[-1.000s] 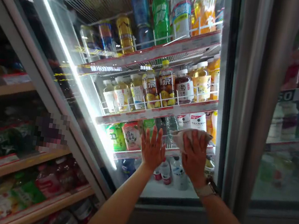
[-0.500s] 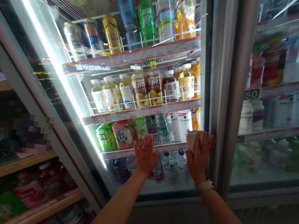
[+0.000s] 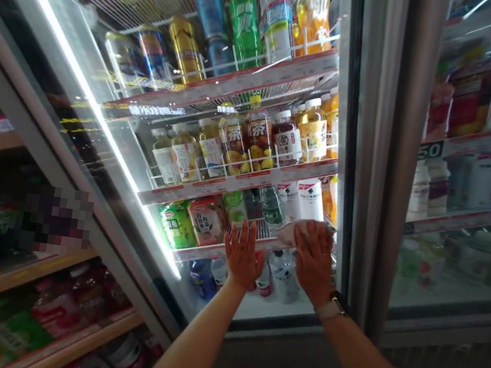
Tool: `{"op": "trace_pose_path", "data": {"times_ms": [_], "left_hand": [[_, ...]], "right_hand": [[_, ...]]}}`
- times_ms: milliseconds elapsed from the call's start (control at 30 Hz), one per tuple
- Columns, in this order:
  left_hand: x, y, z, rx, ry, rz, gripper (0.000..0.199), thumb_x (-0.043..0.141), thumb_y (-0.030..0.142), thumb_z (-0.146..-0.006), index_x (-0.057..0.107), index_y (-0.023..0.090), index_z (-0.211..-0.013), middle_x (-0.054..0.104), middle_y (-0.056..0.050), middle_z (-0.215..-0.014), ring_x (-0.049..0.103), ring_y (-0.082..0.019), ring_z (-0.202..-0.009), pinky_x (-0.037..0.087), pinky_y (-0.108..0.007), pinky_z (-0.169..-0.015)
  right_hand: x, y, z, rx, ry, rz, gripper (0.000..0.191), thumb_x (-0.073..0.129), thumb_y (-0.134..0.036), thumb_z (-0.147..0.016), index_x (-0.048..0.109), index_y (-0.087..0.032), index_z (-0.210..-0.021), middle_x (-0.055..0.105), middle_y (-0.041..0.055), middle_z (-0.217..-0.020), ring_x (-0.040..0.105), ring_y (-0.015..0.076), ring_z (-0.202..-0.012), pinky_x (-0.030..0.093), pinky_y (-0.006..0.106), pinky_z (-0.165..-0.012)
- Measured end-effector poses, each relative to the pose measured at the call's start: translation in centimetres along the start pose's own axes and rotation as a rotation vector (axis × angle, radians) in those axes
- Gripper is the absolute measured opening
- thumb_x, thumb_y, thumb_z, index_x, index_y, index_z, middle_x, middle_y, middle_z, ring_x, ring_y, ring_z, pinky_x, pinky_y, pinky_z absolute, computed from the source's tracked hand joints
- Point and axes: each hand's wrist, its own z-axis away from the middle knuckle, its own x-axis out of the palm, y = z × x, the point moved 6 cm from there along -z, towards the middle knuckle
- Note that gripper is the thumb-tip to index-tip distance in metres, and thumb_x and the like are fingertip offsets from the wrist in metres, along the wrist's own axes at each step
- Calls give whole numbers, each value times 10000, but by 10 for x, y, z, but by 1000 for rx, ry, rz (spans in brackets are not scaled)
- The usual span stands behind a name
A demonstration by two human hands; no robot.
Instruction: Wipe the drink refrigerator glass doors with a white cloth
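Observation:
A glass fridge door (image 3: 263, 313) fills the middle of the view, with drinks behind it. My left hand (image 3: 242, 257) lies flat on the lower part of the glass, fingers spread, holding nothing. To its right, my right hand (image 3: 314, 265) presses a pale, crumpled cloth (image 3: 291, 232) against the glass. The cloth sticks out at the left of the fingers, and the rest is under the palm. A watch band circles my right wrist.
Behind the glass stand bottled teas (image 3: 260, 134), cans (image 3: 185, 49) and drink cartons (image 3: 205, 221) on wire shelves. A metal door frame (image 3: 372, 166) divides this fridge from another at the right. Open shelves with packaged goods (image 3: 66, 302) line the left.
My right hand has slid left with the cloth, away from the metal frame and over the glass. My left hand stays flat on the glass. The view has shifted slightly.

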Motion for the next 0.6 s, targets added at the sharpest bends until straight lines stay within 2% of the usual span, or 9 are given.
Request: {"op": "trace_pose_path", "data": {"times_ms": [67, 133, 233, 333, 433, 533, 600], "left_hand": [[1, 0, 1, -8, -3, 10, 651, 337, 449, -968, 212, 169, -1543, 377, -122, -1549, 156, -279, -1504, 129, -509, -1223], [2, 0, 1, -13, -3, 21, 654, 387, 410, -959, 206, 179, -1544, 356, -114, -1559, 155, -272, -1504, 126, -503, -1227], [1, 1, 0, -19, 15, 15, 640, 405, 328, -957, 197, 183, -1544, 341, -99, -1564, 153, -251, -1505, 133, -478, -1231], [-1, 3, -1, -16, 42, -2, 619, 388, 291, -964, 195, 181, -1543, 343, -89, -1561, 145, -236, -1505, 137, -466, -1233], [-3, 4, -3, -10, 52, -21, 601, 376, 249, -968, 204, 174, -1539, 328, -73, -1566, 126, -226, -1507, 120, -446, -1237], [-4, 4, -3, -9, 76, -34, 592, 374, 211, -967, 216, 167, -1535, 312, -61, -1571, 110, -205, -1507, 94, -412, -1242], [-4, 4, -2, -16, 90, -27, 597, 376, 192, -959, 220, 178, -1535, 329, -64, -1562, 119, -190, -1505, 102, -406, -1242]], "right_hand": [[-9, 24, -1, 111, 58, 33, 636, 440, -160, -926, 291, -250, -1538, 137, 80, -1642, 104, 337, -1503, 165, 646, -1178], [-14, 38, -1, 189, 100, 28, 650, 415, -179, -931, 241, -245, -1554, 101, 84, -1647, 74, 357, -1503, 162, 680, -1161], [-13, 37, 0, 236, 133, -15, 661, 399, -169, -931, 212, -238, -1561, 83, 94, -1649, 40, 370, -1502, 174, 712, -1141], [-6, 14, -1, 228, 143, -34, 669, 413, -154, -929, 217, -271, -1558, 43, 78, -1652, 1, 387, -1499, 156, 748, -1120], [6, -20, 0, 142, 108, -58, 686, 421, -114, -925, 232, -332, -1548, 54, 49, -1652, 31, 366, -1503, 144, 732, -1132], [20, -53, 8, 25, 53, -77, 712, 420, -42, -899, 300, -369, -1520, 135, 38, -1642, 105, 318, -1505, 143, 679, -1164], [27, -67, 14, -35, 16, -82, 698, 438, -18, -876, 376, -342, -1492, 221, 54, -1623, 147, 297, -1501, 165, 639, -1183]]}}
